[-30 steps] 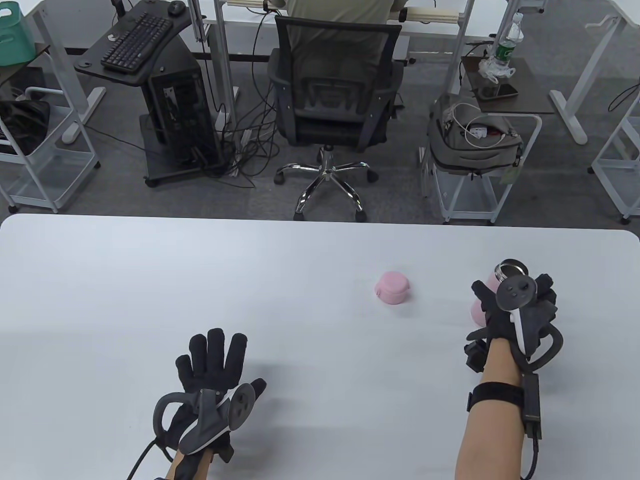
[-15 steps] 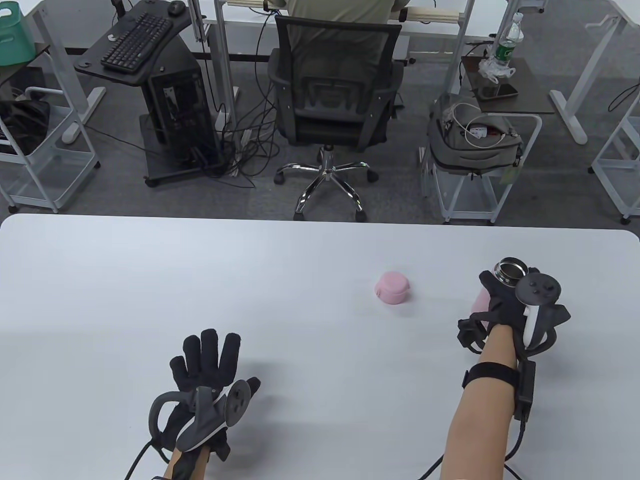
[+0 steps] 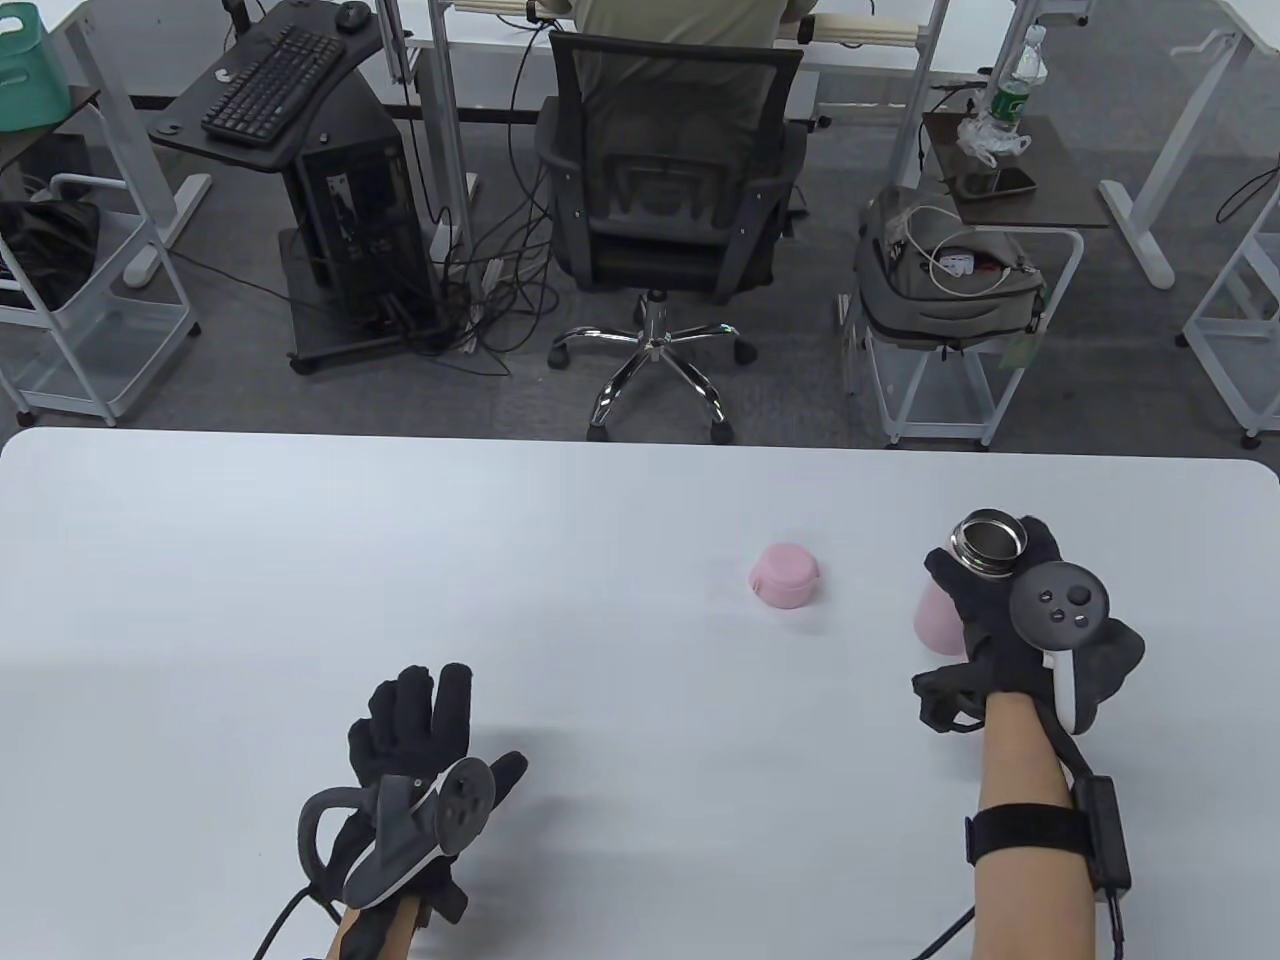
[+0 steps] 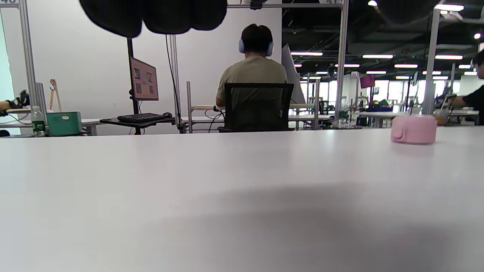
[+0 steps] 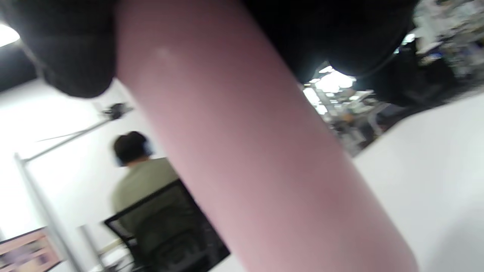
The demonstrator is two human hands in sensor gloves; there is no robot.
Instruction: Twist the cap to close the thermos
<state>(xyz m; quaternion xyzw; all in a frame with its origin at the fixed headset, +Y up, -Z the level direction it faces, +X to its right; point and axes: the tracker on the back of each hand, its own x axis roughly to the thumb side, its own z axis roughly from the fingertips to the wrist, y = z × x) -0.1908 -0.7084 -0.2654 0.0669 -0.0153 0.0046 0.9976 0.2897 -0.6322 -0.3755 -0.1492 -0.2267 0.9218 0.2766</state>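
A pink thermos [image 3: 938, 622] with an open steel mouth [image 3: 988, 540] is at the right of the white table [image 3: 400, 560]. My right hand [image 3: 1010, 610] grips its upper body and holds it tilted; the pink body fills the right wrist view [image 5: 257, 151]. The pink cap [image 3: 786, 575] sits alone on the table left of the thermos, and shows in the left wrist view [image 4: 414, 129]. My left hand [image 3: 415, 735] hovers at the front left, empty, its fingers loosely curled.
Beyond the table's far edge stand an office chair [image 3: 665, 190] with a seated person, a keyboard stand [image 3: 270, 85] and a cart with a grey bag [image 3: 950, 280].
My right hand has lifted and tilted the thermos, moving it slightly left and toward me. My left hand's fingers have curled in from spread flat.
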